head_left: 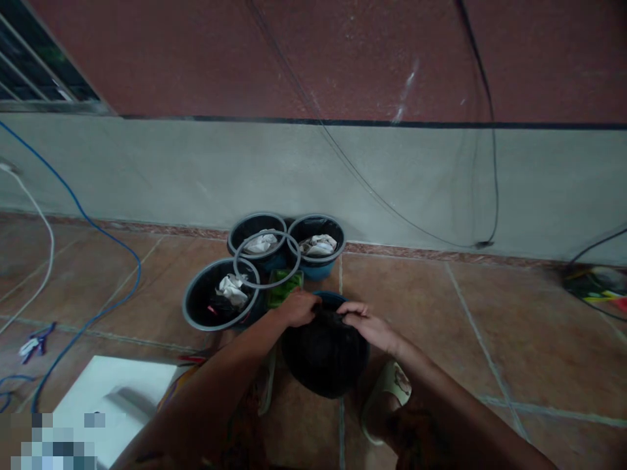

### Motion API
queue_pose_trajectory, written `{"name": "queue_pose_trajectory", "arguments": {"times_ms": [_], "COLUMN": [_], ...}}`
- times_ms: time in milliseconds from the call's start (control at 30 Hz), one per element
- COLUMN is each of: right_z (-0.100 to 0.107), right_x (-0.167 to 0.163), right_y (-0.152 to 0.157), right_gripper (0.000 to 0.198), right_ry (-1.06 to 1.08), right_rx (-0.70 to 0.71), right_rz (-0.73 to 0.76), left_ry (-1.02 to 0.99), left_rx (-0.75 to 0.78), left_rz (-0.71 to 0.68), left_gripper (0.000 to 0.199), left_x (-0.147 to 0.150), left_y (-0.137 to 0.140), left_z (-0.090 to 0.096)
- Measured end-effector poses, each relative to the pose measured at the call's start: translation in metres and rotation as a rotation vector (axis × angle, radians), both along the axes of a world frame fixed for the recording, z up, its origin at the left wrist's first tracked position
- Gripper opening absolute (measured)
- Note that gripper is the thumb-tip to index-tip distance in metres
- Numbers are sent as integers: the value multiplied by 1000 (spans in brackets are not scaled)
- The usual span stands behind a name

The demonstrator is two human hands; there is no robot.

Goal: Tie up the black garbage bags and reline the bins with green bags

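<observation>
A black plastic bag (323, 356) bulges toward me over a blue bin, whose blue rim (330, 297) shows behind it. My left hand (301, 308) pinches the bag's edge at the left of the rim. On the opposite side, my right hand (365, 321) has its fingers closed on the same edge. The two hands are a short way apart. Most of the bin is hidden by the bag. Just beyond my left hand, a loose grey ring (236, 267) rests across other bins.
Three lined bins stand near the wall: a left bin (189, 313), a back bin (235, 228) and a right bin (316, 269), with crumpled white material inside. A green item (280, 290) sits among them. At left are a white box (93, 391) and a blue cable (117, 238).
</observation>
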State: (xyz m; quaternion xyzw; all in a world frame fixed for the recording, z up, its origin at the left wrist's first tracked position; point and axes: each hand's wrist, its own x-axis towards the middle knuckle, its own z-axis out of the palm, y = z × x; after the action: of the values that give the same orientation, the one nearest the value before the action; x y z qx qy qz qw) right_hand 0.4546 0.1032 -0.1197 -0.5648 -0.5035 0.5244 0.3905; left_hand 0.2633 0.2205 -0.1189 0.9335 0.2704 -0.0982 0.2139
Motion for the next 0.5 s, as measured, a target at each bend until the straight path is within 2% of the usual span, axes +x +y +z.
{"name": "queue_pose_trajectory", "arguments": {"times_ms": [67,133,233,333,400,433,500], "right_z": [-13,-26,-38,-36,-33,-32,-35], "right_x": [21,37,45,41,41,41,44], "right_y": [-3,-9,-24,-35,-36,-36,-34], "right_gripper": [22,25,28,28,26,26,27], "right_ry": [-94,-260,-693,-1068,-1122,-1081,-863], "right_rx": [17,1,-126,-249,-301,-322,-339], "right_rz": [-118,-150,-70,16,-21,-76,-223], "left_ry": [38,81,162,244,284,291,275], "left_rx": [79,144,192,187,165,148,114], "left_rz": [83,163,251,321,371,398,460], "left_gripper": [25,26,27,28,28,28,28], "left_x": [-8,-20,-37,-48,-52,-53,-57], "left_y": [4,9,14,13,10,9,6], "left_z": [4,5,3,-1,-3,-5,-9]}}
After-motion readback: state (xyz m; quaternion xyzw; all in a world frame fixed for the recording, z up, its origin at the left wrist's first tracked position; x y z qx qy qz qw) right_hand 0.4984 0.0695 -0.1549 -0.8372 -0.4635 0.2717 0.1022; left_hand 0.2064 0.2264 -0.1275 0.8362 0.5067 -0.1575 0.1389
